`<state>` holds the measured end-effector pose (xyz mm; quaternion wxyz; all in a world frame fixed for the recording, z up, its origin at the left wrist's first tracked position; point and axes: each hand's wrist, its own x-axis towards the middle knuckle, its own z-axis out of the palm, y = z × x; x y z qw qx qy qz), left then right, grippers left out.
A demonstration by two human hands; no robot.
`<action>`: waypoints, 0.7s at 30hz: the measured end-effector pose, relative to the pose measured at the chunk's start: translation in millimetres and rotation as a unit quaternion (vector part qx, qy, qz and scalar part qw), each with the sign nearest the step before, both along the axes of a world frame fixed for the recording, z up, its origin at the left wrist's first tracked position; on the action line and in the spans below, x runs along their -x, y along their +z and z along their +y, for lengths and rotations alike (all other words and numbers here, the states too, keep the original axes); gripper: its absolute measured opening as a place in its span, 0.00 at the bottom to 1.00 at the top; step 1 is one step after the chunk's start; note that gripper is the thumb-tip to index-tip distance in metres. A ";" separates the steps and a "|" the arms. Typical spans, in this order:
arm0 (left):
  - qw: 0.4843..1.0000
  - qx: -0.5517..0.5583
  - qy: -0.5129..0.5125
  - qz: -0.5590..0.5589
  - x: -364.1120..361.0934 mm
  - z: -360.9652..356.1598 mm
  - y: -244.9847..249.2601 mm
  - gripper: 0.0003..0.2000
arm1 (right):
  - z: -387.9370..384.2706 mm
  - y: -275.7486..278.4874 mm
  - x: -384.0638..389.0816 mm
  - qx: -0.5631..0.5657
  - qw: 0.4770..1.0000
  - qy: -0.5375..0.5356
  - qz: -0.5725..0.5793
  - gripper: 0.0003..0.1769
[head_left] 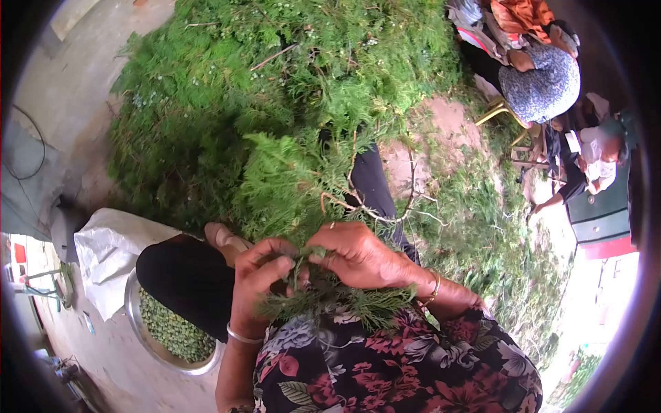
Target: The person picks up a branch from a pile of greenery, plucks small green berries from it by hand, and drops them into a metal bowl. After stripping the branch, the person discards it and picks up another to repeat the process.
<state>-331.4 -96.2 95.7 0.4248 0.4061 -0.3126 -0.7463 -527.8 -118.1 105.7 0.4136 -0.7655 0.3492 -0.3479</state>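
Observation:
In front of my chest both hands meet over a sprig of flat, feathery evergreen leaves (375,303). My left hand (256,279), with a silvery bracelet at the wrist, has its thumb and fingers closed on the sprig's upper part. Pinched on it from the other side is my right hand (358,256), with a ring and a gold-coloured bracelet. What lies between the fingertips is too small to make out. A leafy branch (286,182) with bare curved twigs rests just beyond my hands, over my legs.
A large heap of evergreen branches (227,89) lies ahead. At lower left stands a metal basin (148,344) of small green pieces, beside a white sack (107,251). Two people sit at upper right, one in a patterned top (540,82). Loose sprigs (496,241) cover the floor rightward.

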 end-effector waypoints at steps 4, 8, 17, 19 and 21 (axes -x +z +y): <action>0.991 -0.042 0.032 0.126 3.1 -5.5 -8.2 0.14 | -3.5 -2.4 -2.1 -0.035 0.998 -0.052 -0.005 0.06; 0.991 -0.022 0.046 0.123 1.3 -6.1 -8.4 0.13 | -3.6 -0.9 -1.8 -0.065 0.995 -0.074 0.018 0.07; 0.895 0.174 0.328 -0.247 -68.5 23.1 15.6 0.13 | -8.3 10.8 6.4 -0.186 0.967 -0.141 -0.104 0.04; 0.865 0.143 0.428 -0.218 -99.7 39.3 22.3 0.12 | -10.7 7.5 10.5 -0.190 0.967 -0.135 -0.106 0.04; 0.838 0.144 0.459 -0.259 -136.7 57.8 12.3 0.12 | -12.2 5.4 12.0 -0.234 0.947 -0.142 -0.165 0.04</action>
